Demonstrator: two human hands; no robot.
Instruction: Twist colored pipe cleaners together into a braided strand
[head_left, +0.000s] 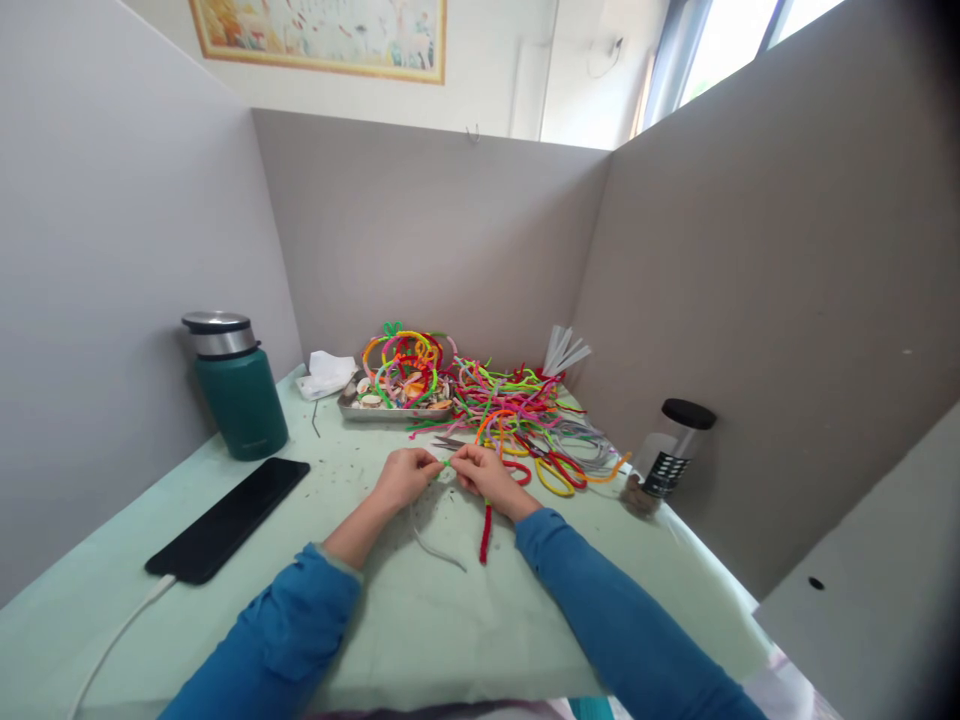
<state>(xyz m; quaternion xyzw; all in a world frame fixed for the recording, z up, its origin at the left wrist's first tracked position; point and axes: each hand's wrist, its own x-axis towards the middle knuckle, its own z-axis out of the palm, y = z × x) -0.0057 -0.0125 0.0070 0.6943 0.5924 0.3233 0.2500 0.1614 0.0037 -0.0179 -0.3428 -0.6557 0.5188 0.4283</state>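
Observation:
My left hand [407, 476] and my right hand [486, 474] meet above the middle of the table. Both are closed in a pinch on a short bright green pipe cleaner [447, 462], mostly hidden by the fingers. A dark red pipe cleaner [486, 538] hangs or lies just below my right hand; where its upper end goes is hidden. Beneath my left hand, a thin grey strand [437, 553] curves over the tablecloth. Metal scissor blades [448, 442] show just beyond my fingertips. Red and yellow loops [556, 476] lie right of my right hand.
Behind my hands, a metal tray [397, 414] holds shells and colourful pipe-cleaner rings, beside a heap of pipe cleaners [517, 395]. A green bottle [241, 405] and black phone [229, 520] are left. A black-lidded jar [667, 460] stands tilted right. Grey partitions [435, 230] enclose the table.

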